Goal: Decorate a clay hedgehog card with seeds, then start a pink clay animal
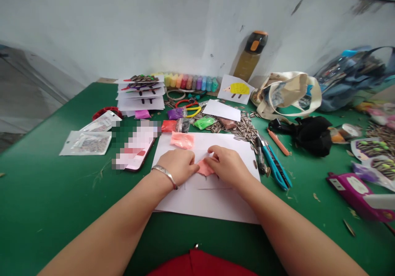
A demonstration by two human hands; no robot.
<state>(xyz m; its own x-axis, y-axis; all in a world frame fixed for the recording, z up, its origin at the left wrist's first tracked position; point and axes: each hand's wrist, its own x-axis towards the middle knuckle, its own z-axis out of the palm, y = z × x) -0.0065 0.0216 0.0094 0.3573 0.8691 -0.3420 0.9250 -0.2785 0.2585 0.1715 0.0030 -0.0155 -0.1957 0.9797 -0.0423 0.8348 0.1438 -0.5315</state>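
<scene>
A flattened piece of salmon-pink modelling clay (205, 168) lies on a small sheet of white paper, which rests on larger white paper (175, 200). My left hand (177, 167), with a silver bangle at the wrist, is closed, its fingertips at the clay's left edge. From the other side, my right hand (228, 165) curls over the clay, thumb and fingers pressed to it. Both palms' undersides are hidden. Just beyond my left hand sits a packet of pink clay (182, 140).
Left of the paper is a phone (138, 146). Sunflower seeds (245, 128) and coloured clay packets (204, 122) spread behind it. To the right lie blue scissors (274, 167) and a purple tape dispenser (359, 195). A hedgehog picture (236, 89) leans near a bottle (251, 58).
</scene>
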